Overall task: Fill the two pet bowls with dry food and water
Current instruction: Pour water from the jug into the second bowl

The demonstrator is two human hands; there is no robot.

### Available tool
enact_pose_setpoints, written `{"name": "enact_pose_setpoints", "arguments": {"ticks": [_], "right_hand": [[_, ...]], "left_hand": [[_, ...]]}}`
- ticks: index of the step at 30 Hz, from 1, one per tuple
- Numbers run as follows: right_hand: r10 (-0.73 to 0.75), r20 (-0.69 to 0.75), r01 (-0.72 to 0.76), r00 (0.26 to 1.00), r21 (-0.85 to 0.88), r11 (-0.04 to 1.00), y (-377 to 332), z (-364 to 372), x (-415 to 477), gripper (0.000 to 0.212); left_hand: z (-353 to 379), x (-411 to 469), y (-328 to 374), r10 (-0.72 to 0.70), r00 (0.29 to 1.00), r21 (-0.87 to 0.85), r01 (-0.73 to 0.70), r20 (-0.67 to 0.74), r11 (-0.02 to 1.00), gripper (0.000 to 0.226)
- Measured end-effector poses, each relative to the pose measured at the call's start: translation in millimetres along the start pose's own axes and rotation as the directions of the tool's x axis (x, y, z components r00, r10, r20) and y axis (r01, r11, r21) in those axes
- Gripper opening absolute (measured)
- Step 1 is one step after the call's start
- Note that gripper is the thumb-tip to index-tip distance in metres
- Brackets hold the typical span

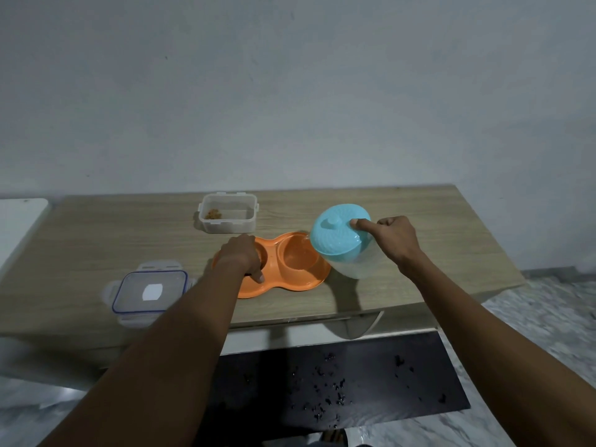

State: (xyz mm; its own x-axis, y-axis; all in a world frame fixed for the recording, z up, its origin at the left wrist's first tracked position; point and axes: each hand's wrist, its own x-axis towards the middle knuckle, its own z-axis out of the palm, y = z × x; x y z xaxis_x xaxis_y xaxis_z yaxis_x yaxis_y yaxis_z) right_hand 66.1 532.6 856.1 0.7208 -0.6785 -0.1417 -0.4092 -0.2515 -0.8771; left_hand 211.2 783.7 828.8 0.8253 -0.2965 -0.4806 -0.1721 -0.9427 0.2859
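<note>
**poster1:** On the wooden bench, head cam shows the orange double pet bowl near the front edge. Left hand rests curled over its left cup, fingers pressing the rim, gripping nothing I can make out.

**poster2:** Yep, and the right hand holds the clear jug tilted over the right cup, thumb on its blue lid. Food tub sits behind, nearly empty; its lid lies left.

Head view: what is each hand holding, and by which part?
The right hand grips the tilted pitcher at its far side, thumb pressing the blue lid. The left hand rests on the orange double bowl, steadying its left side.
</note>
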Motion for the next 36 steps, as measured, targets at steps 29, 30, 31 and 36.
{"name": "enact_pose_setpoints", "arguments": {"ticks": [29,30,31,36], "right_hand": [[0.009,-0.076,-0.009,0.997,-0.001,1.000,-10.4,-0.2,-13.7,0.053],[0.007,-0.078,-0.007,0.997,-0.004,1.000,-10.9,-0.1,-14.1,0.053],[0.006,-0.079,-0.007,0.997,-0.007,1.000,-11.0,-0.2,-14.5,0.052],[0.005,-0.087,-0.006,0.996,-0.008,1.000,-9.5,-0.1,-16.1,0.052]], "left_hand": [[-0.3,-1.6,-2.8,0.026,1.000,0.042,-0.026,0.000,0.999,0.115],[-0.2,-2.0,-3.0,0.027,1.000,0.043,-0.027,0.000,0.999,0.113],[-0.4,-2.6,-2.9,0.028,1.000,0.044,-0.028,-0.001,0.999,0.111],[-0.6,-3.8,-1.7,0.027,1.000,0.032,-0.027,-0.007,0.999,0.107]]}}
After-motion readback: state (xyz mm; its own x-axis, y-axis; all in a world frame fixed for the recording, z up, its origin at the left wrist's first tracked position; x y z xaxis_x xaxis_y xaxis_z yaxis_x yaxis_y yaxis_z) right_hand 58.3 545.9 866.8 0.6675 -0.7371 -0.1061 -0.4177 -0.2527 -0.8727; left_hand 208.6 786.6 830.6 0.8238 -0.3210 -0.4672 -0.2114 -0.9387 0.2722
